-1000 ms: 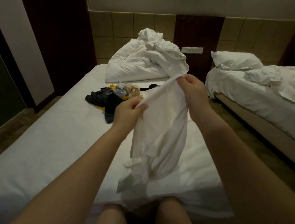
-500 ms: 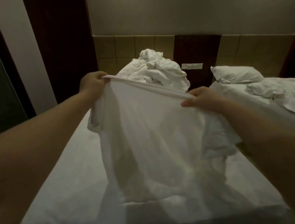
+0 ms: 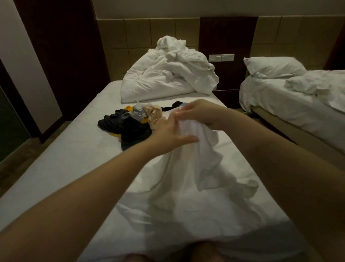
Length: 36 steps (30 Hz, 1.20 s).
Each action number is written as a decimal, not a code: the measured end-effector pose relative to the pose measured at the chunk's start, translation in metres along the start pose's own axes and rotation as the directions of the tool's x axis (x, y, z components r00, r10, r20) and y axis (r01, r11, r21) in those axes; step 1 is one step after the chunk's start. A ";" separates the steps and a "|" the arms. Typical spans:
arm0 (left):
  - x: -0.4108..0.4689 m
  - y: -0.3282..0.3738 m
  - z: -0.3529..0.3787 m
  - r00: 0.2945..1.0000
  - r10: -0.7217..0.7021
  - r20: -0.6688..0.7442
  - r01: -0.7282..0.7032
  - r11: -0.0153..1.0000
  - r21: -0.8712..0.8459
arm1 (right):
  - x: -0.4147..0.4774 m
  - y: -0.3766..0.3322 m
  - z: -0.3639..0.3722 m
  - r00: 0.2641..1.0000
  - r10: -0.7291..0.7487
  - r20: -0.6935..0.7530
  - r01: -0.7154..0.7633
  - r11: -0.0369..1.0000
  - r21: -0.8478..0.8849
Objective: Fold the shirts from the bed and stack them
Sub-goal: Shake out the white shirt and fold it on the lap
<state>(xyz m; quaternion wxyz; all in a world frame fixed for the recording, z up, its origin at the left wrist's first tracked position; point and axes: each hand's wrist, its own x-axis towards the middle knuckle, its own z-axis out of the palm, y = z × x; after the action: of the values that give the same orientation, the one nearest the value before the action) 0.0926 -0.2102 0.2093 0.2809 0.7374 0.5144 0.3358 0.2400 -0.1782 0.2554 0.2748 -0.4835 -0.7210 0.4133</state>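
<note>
Hands came back together since half a second ago, and the white shirt (image 3: 191, 170) now drapes onto the bed (image 3: 67, 170). Right hand (image 3: 201, 114) has a pinching grip on its top edge. Left hand (image 3: 168, 135) lies against the cloth, can't tell its grip. Early days I'd say: no folded stack in view, dark pile (image 3: 128, 126) untouched.

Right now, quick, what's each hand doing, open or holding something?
Left hand: open, straight fingers resting against the white shirt.
Right hand: closed, pinching the top of the white shirt.
</note>
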 end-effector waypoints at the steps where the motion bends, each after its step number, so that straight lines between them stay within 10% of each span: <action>1: -0.001 0.007 0.007 0.999 -0.005 -0.046 0.000 0.995 -0.097 | -0.002 -0.001 0.002 0.999 -0.024 0.034 0.018 0.985 0.171; 7: 0.000 0.003 0.021 0.933 -0.196 -0.302 0.103 0.949 -0.296 | -0.017 0.054 0.020 0.997 -0.076 -0.022 0.068 0.683 0.728; 10: 0.007 -0.025 0.010 0.809 -0.470 -0.353 0.250 0.818 -0.518 | -0.038 0.090 0.048 0.994 0.104 0.018 -0.101 0.894 0.436; 15: 0.019 -0.105 -0.022 0.599 -0.736 -0.316 0.436 0.631 -0.641 | -0.045 0.140 0.079 0.964 0.267 -0.012 -0.264 0.957 0.118; 20: -0.012 -0.128 -0.009 0.641 -0.726 -0.251 0.624 0.683 -0.381 | -0.038 0.180 0.110 0.967 0.255 -0.022 -0.254 0.946 -0.202; 24: -0.027 -0.147 0.018 0.638 -0.735 -0.229 0.769 0.620 0.153 | -0.028 0.210 0.123 0.938 0.315 -0.147 -0.345 0.900 -0.267; 29: -0.019 -0.157 0.060 0.855 -0.487 -0.176 0.463 0.566 0.682 | -0.021 0.241 0.124 0.874 0.371 -0.315 -0.464 0.830 -0.309; 36: 0.020 -0.169 0.119 0.924 -0.319 0.210 0.047 0.640 0.767 | -0.022 0.251 0.118 0.867 0.422 -0.264 -0.494 0.796 -0.350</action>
<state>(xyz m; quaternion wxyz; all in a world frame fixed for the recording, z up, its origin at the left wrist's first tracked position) 0.0941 -0.1465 0.0116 0.0660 0.7748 0.6255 -0.0632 0.2725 -0.1895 -0.0207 0.1207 -0.7240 -0.6253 0.2652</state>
